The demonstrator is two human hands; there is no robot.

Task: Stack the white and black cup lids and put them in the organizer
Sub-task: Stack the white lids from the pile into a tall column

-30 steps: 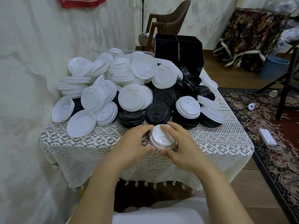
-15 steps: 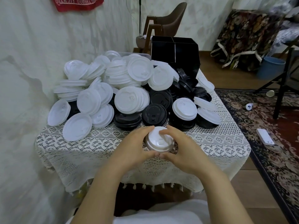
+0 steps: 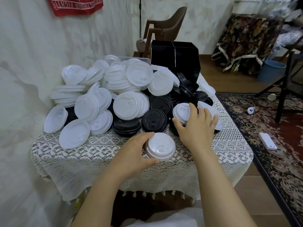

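Note:
A big heap of white lids and black lids covers the lace-covered table. My left hand grips a short stack of white lids near the table's front edge, thumb below and fingers behind it. My right hand reaches over another stack of white lids on top of black ones, fingers curling round its rim. The black divided organizer stands at the table's back, its compartments dark inside.
A single black lid leans upright just behind the held stack. A wall runs along the left. A brown chair stands behind the table. On the patterned carpet at right lie a white remote and a small white object.
My right hand let go of the stack held by both hands and moved forward and right onto another white stack. The left hand keeps the first stack, lowered toward the cloth.

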